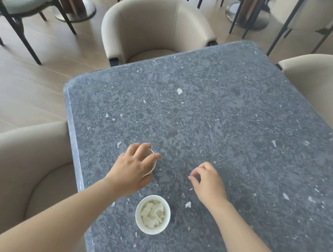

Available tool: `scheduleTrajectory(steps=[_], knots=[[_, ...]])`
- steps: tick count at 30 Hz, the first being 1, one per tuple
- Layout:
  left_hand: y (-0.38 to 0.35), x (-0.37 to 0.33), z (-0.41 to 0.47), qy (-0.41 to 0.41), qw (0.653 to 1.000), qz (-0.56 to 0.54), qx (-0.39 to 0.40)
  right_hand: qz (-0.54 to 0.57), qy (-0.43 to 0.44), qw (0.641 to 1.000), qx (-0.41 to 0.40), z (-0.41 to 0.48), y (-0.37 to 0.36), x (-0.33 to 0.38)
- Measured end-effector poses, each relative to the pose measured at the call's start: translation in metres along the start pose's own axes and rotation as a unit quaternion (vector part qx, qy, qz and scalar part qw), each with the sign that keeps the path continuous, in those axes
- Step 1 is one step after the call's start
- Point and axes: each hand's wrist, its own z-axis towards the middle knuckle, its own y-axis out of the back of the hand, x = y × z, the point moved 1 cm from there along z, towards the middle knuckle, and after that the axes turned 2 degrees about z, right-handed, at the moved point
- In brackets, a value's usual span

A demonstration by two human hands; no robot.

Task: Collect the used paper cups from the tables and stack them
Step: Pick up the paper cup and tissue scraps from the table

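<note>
Cups on this table number two. One cup (152, 167) stands near the left edge with the left hand (133, 164) over it from above, fingers curled down around its rim and wall, so that most of it is hidden. That hand grips the cup, which looks to rest on the table (228, 114) rather than hang above it, though the hand hides its base. The second cup (151, 230) stands upright just nearer the person, apart from the first, with crumpled white paper (153, 212) inside it.

The right hand (206, 182) hovers low over the stone well to the right of both cups, with its fingers curled and thumb and forefinger close together. Whether it pinches some small scrap or nothing at all I cannot tell, since the tabletop itself is flecked with white.

The step in hand looks like picking up the first cup. Stacking comes next, and the paper in the second cup would block anything pushed into it, so that cup probably has to go on top, or be emptied first.

Beige armchairs stand around the table: one at the far end (155, 26), one at the near left (13, 167), one at the right (331, 86).
</note>
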Motion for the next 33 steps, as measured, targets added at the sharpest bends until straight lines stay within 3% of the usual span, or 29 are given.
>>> scheduleTrajectory(steps=[9, 25, 33], knots=[[-0.005, -0.018, -0.02, 0.04, 0.998, -0.049, 0.014, 0.001, -0.022, 1.0, 0.014, -0.039, 0.009, -0.013], [-0.011, -0.016, -0.031, 0.045, 0.999, -0.019, 0.018, -0.021, -0.03, 0.999, 0.022, -0.034, -0.005, -0.005], [-0.011, -0.019, -0.036, 0.045, 0.998, -0.03, 0.019, -0.016, 0.046, 0.999, 0.022, -0.063, -0.001, -0.001]])
